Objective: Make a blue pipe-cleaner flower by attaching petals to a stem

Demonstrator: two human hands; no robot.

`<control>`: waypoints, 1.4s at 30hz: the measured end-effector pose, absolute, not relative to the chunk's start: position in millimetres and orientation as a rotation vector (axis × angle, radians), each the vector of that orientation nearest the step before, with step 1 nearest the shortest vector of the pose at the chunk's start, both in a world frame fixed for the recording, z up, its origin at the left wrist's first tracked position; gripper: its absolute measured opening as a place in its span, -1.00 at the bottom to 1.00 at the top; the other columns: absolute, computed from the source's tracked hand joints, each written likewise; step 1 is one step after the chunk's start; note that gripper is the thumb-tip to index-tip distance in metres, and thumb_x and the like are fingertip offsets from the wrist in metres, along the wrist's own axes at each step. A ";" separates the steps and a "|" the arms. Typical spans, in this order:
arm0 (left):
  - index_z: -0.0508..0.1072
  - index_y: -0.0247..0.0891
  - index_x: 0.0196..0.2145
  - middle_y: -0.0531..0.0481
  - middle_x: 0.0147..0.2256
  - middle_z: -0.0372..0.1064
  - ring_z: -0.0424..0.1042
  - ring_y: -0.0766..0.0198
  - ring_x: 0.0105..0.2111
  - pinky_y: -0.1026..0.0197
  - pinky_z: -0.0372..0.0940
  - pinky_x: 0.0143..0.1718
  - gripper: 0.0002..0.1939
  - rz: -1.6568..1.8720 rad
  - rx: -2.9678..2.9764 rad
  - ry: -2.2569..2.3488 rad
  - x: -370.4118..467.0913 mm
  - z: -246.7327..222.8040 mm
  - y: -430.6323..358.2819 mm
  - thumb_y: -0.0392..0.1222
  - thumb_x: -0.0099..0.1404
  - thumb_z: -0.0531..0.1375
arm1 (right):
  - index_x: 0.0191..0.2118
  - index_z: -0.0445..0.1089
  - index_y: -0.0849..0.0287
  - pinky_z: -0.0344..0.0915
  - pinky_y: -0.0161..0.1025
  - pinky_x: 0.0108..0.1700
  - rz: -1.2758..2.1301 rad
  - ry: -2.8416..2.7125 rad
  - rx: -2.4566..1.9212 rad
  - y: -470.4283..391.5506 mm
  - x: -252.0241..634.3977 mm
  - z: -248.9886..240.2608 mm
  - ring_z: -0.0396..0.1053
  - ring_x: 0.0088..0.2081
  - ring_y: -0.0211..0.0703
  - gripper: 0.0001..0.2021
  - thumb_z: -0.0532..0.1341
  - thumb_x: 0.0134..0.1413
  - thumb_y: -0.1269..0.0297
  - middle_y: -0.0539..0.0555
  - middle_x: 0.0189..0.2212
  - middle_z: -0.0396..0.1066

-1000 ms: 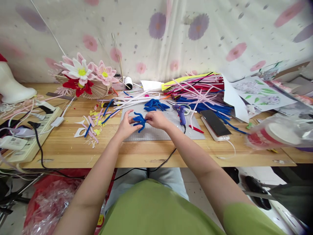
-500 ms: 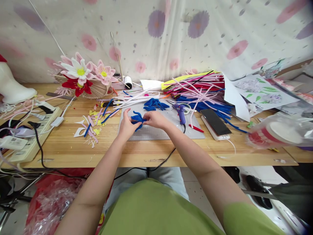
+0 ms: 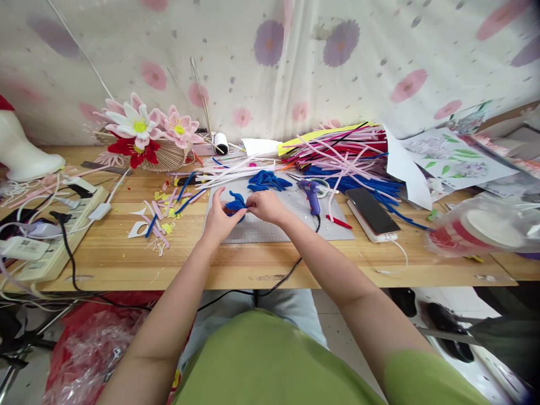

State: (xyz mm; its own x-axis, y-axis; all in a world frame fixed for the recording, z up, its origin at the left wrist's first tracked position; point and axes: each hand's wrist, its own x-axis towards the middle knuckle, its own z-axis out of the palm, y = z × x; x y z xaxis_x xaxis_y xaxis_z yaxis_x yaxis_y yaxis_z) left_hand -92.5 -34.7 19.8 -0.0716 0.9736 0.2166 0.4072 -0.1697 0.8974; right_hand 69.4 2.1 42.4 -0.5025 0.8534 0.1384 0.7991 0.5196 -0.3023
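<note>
A blue pipe-cleaner flower (image 3: 236, 202) with several looped petals is held between both hands over the grey cutting mat (image 3: 270, 233). My left hand (image 3: 220, 218) cups it from the left, thumb and fingers closed on its petals. My right hand (image 3: 265, 206) pinches its right side with the fingertips; the exact spot is hidden behind the fingers. Just behind the hands lies a pile of bent blue pipe-cleaner pieces (image 3: 269, 180). A purple glue gun (image 3: 312, 197) rests to the right on the mat, beside a pair of scissors (image 3: 323, 188).
Bundled pipe cleaners (image 3: 337, 149) spread along the back. A phone (image 3: 373, 210) on a white power bank and a bagged cup (image 3: 485, 228) stand right. Left are trimmed scraps (image 3: 158, 219), a flower fan (image 3: 143, 135) and a power strip (image 3: 70, 236). The glue gun's cord crosses the front edge.
The blue flower has turned slightly in my fingers, and less of it shows between the hands. Both hands keep nearly the same place.
</note>
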 end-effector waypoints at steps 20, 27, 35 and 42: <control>0.23 -0.26 -0.14 0.08 -0.50 0.41 0.41 0.30 -0.51 0.22 0.28 -0.40 -0.42 1.172 1.330 1.481 -93.5 32.4 -21.6 -0.19 -0.13 0.33 | -0.31 0.49 0.21 0.07 -0.26 -0.32 0.120 -2.588 -1.326 2.1 67.6 38.4 0.39 -0.22 -0.10 -0.82 0.15 0.02 0.35 0.15 -0.29 0.50; 0.21 -0.25 -0.13 0.06 -0.50 0.43 0.44 0.27 -0.49 0.20 0.32 -0.40 -0.42 1.187 1.224 1.439 -94.8 37.9 -18.7 -0.15 -0.10 0.34 | -0.35 0.49 0.22 0.09 -0.28 -0.29 0.214 -2.498 -1.304 2.8 69.5 34.8 0.37 -0.24 -0.13 -0.84 0.16 0.04 0.33 0.14 -0.33 0.49; 0.33 -0.23 -0.23 -0.09 -0.18 0.45 0.44 0.25 -0.14 0.16 0.30 -0.08 -0.58 1.525 1.222 1.190 -106.5 43.3 -23.4 0.07 0.03 0.26 | -0.44 0.43 0.26 0.21 -0.33 -0.33 1.107 -1.984 -0.921 17.0 92.3 28.6 0.31 -0.41 -0.29 -0.87 0.27 -0.13 0.29 0.00 -0.49 0.40; 0.38 -0.23 -0.22 -0.11 -0.15 0.42 0.44 0.24 -0.19 0.13 0.33 -0.13 -0.54 1.373 1.196 1.135 -102.5 44.7 -22.2 0.16 0.05 0.22 | -0.47 0.41 0.25 0.30 -0.29 -0.30 1.628 -1.759 -0.749 25.2 103.1 35.3 0.33 -0.45 -0.31 -0.80 0.36 -0.27 0.26 -0.02 -0.51 0.42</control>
State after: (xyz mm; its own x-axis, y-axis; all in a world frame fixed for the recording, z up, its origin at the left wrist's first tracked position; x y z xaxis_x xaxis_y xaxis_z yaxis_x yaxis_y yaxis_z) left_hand -102.5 -22.2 44.7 -0.0636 0.9923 0.1067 -0.0820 -0.1118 0.9903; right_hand 103.1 25.2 35.3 -0.6467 0.7601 0.0636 -0.0047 0.0794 -0.9968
